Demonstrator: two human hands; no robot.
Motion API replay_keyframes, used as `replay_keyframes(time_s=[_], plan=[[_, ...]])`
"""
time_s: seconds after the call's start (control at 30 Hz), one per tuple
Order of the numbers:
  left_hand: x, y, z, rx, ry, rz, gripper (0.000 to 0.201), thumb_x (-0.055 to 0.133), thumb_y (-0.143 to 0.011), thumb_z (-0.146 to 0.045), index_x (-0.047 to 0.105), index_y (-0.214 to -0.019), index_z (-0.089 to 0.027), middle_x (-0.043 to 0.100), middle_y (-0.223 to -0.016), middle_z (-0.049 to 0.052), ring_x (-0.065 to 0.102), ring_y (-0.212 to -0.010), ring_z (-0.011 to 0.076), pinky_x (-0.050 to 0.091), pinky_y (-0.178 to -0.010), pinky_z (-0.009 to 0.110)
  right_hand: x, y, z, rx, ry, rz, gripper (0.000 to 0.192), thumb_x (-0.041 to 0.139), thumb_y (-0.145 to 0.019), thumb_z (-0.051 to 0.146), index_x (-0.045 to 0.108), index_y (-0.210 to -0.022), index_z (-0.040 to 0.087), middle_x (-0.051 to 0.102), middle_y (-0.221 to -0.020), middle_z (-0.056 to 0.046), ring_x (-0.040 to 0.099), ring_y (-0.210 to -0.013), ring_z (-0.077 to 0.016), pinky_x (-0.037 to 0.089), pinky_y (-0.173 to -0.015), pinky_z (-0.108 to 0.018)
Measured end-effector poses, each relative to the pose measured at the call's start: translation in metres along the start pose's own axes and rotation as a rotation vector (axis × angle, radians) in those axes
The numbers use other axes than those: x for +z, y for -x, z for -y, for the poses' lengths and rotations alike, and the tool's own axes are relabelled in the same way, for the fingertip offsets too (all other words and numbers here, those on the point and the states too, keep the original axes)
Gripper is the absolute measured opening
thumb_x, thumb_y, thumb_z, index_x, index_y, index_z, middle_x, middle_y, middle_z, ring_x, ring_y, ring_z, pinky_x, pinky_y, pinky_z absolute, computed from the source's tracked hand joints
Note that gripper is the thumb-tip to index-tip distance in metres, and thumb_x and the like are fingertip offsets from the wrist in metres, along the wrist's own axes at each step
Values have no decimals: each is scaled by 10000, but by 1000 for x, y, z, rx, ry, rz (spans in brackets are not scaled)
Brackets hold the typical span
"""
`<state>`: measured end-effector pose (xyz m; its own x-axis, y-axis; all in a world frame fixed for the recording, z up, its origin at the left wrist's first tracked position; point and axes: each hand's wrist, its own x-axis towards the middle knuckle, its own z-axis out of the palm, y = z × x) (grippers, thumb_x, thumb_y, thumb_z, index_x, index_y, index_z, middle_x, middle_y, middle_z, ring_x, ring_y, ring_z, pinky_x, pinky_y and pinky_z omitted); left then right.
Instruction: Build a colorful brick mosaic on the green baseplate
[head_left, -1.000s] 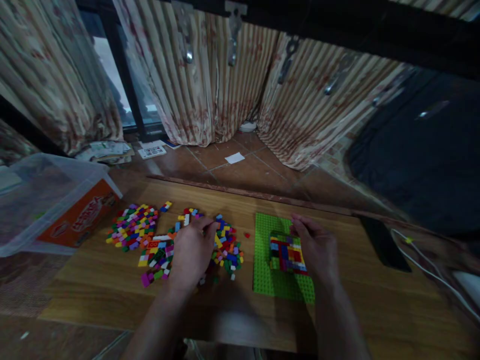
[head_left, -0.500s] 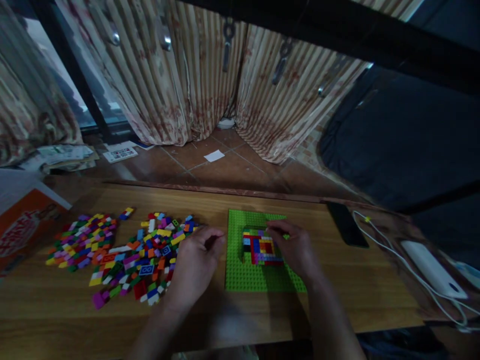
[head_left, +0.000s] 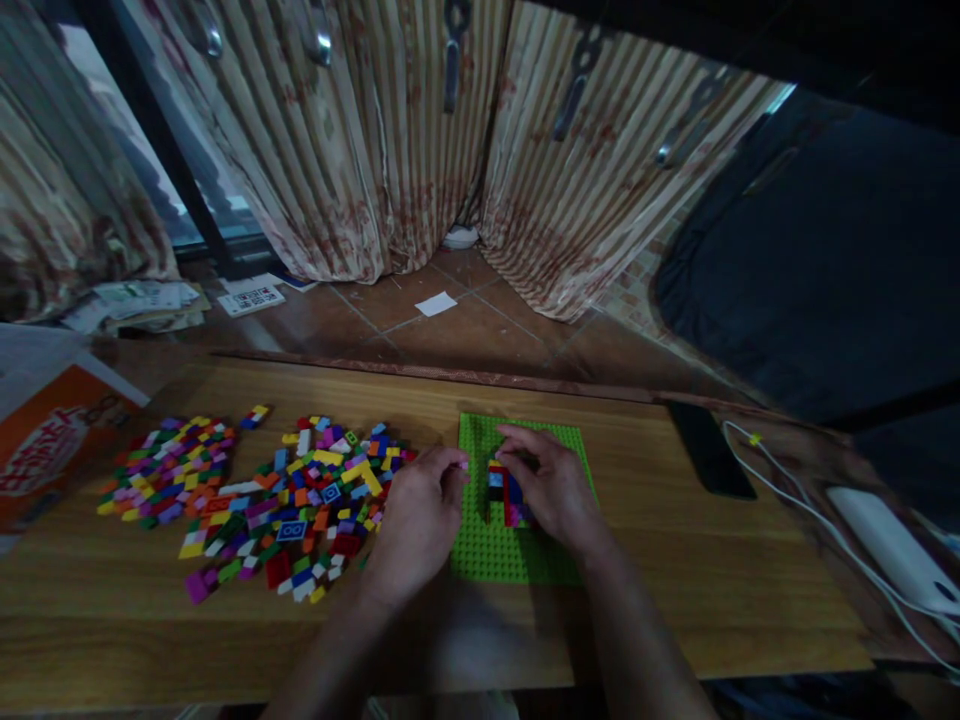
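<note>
My left hand (head_left: 424,510) is closed in a pinch by the left edge of the green baseplate (head_left: 487,560). A small pink brick (head_left: 463,466) shows at its fingertips. My right hand (head_left: 547,485) is over the baseplate, thumb and forefinger pinched together at the top left corner of a multicoloured brick build (head_left: 496,490). What those fingers hold, if anything, is too small to make out. The right hand covers most of the build; its left side shows red, black, light blue and yellow bricks.
Loose toy bricks (head_left: 292,500) spread over the wooden table (head_left: 517,640) on the left, with another brick pile (head_left: 176,460) beyond. An orange and white box (head_left: 60,430) stands far left. A phone (head_left: 709,450), white cable (head_left: 780,495) and white power bank (head_left: 889,545) lie right.
My right hand has moved left across the build, now covering its middle and right. My left hand has shifted slightly right, and pink shows at its fingertips. The camera view has tilted a little.
</note>
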<state>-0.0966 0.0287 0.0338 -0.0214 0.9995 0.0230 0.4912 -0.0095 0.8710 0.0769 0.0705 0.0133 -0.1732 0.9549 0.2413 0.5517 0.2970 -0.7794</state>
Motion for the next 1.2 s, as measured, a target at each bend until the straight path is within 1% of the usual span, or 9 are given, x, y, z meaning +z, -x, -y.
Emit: replay_keyframes(time_s=[0.1, 0.23, 0.53, 0.77, 0.93, 1.07, 1.13, 1.2], plan=[[2, -1, -1, -25, 5, 3, 236, 491, -860, -141, 707, -945, -184, 719, -859, 44, 662, -796, 178, 467, -707, 257, 2, -2, 1, -20, 21, 13, 311, 589, -841, 208, 684, -1126, 291, 707, -886, -8, 639, -877, -184, 498, -851, -361], [2, -1, -2, -9, 12, 3, 229, 499, -849, -126, 713, -903, -186, 713, -814, 45, 657, -768, 180, 462, -686, 253, 3, -3, 1, -33, 47, 37, 319, 579, -847, 198, 674, -1140, 284, 703, -871, -5, 637, -872, -186, 492, -848, -357], [3, 2, -4, -18, 8, 20, 222, 496, -862, -122, 705, -888, -190, 699, -816, 44, 643, -730, 165, 449, -671, 247, 1, -7, 6, -55, 113, 77, 370, 566, -835, 200, 660, -1184, 276, 706, -860, -9, 649, -818, -187, 510, -800, -343], [1, 3, -4, -12, 43, 26, 222, 497, -864, -119, 707, -861, -192, 675, -768, 32, 617, -689, 155, 426, -652, 243, 0, -11, 7, -14, 123, 131, 372, 563, -830, 204, 655, -1186, 262, 716, -856, -3, 649, -835, -188, 491, -836, -352], [-2, 3, -4, -16, 55, 28, 223, 500, -863, -125, 713, -875, -191, 684, -791, 40, 630, -727, 167, 444, -686, 255, 0, -10, 9, 28, 114, 114, 356, 571, -829, 228, 658, -1175, 236, 721, -858, -5, 662, -815, -183, 499, -815, -340], [-1, 3, -2, -46, 125, 7, 206, 523, -857, -154, 708, -940, -192, 709, -884, 60, 660, -819, 191, 480, -740, 272, -1, -7, 7, 52, 82, 113, 407, 600, -827, 264, 623, -1231, 222, 724, -861, -12, 668, -808, -188, 506, -816, -354], [1, 3, 1, -69, 181, -9, 219, 535, -849, -157, 697, -994, -182, 714, -925, 74, 667, -857, 202, 493, -769, 284, -4, -5, 5, 70, 67, 82, 449, 631, -816, 295, 604, -1258, 223, 724, -917, -24, 669, -850, -198, 509, -831, -369], [4, 2, 4, -88, 269, -21, 238, 546, -847, -169, 682, -1041, -175, 715, -937, 78, 671, -866, 204, 502, -784, 294, -8, -2, 5, 68, 45, 17, 429, 643, -819, 322, 616, -1237, 230, 717, -976, -33, 664, -913, -204, 505, -865, -380]])
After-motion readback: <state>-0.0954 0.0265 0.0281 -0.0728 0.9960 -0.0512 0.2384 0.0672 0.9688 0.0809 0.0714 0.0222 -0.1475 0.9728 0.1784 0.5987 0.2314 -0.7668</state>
